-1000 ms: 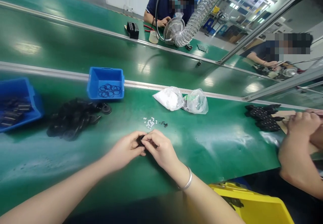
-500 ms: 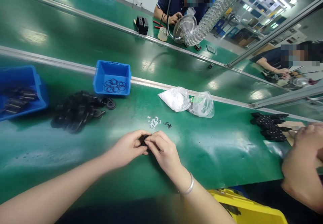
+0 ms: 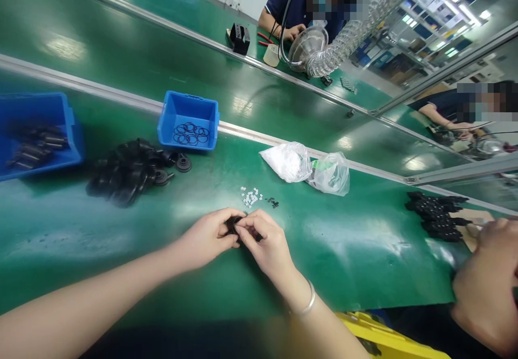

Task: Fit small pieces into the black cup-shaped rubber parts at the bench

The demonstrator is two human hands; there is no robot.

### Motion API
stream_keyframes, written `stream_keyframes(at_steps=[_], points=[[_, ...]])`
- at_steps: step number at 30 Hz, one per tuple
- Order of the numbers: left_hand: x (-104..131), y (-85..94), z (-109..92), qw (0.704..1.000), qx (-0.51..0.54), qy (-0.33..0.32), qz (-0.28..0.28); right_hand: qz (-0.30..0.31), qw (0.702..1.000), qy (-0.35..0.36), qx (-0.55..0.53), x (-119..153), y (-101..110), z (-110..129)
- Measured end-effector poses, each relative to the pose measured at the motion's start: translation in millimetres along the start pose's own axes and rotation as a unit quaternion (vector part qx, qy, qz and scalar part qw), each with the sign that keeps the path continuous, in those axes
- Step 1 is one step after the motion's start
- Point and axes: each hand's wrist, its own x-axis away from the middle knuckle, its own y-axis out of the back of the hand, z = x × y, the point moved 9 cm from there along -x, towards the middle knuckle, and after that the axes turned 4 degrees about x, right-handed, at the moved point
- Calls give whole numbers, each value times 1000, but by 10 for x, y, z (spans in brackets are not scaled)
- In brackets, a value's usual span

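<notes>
My left hand (image 3: 214, 236) is closed around a small round black part (image 3: 233, 224) near the middle of the green table (image 3: 348, 251). Thumb and fingertips of my right hand (image 3: 265, 237) are pinched together at the part's opening; whatever they grip there is too small to make out. Just beyond both hands lie small white pieces (image 3: 251, 198) and, to their right, tiny black pieces (image 3: 274, 202).
Black rings lie in a blue bin (image 3: 188, 119). Further left are a heap of black parts (image 3: 129, 173) and a larger blue bin (image 3: 75, 132). Plastic bags (image 3: 288, 162) lie behind the white pieces. Black parts (image 3: 437, 214) and another person's arm (image 3: 485, 283) are at right.
The view has shifted a little, so most table items appear slightly further right. My hands remain together at the black part, with the fingers of my right hand now covering more of its opening.
</notes>
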Motion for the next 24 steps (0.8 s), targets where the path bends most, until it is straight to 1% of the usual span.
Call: stream_keyframes(at_steps=[5,13,18,21,23,24], points=[[4,0,3,1000,13,3,-3,-13,999,-21,-30,0,29,-36],[-2,13,3,999,41,1,-8,-16,999,-37,-22,13,39,-47],[0,28,5,999,26,-16,-12,-32,999,-29,-11,24,103,-24],[16,54,-43,999,-20,-37,-19,-45,999,4,11,28,142,35],[36,100,-114,993,-91,-61,-39,-48,998,28,22,35,150,79],[49,123,-174,985,-145,-83,-52,-50,998,36,26,40,152,90]])
